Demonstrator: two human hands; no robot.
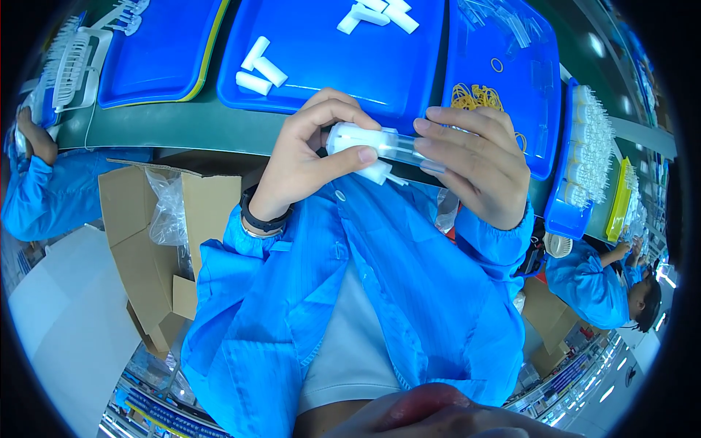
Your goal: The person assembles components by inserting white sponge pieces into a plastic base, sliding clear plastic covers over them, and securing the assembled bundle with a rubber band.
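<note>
My left hand (303, 157) grips a bundle of small white plastic parts (358, 146) between thumb and fingers. My right hand (478, 164) holds a clear plastic bag (409, 150) that sits over the right end of the bundle. Both hands are raised close in front of my blue coat, near the edge of the green table (182, 124). Just beyond them lies a blue tray (328, 73) with three loose white parts (259, 66) on its left side and more at its far edge.
A second blue tray (526, 95) at right holds yellow rubber bands (475, 96) and clear bags. Another tray (157, 51) lies at left, beside a white fan (73, 66). Packed white parts (591, 146) fill a tray far right. An open cardboard box (168, 233) stands lower left. Co-workers in blue sit left and right.
</note>
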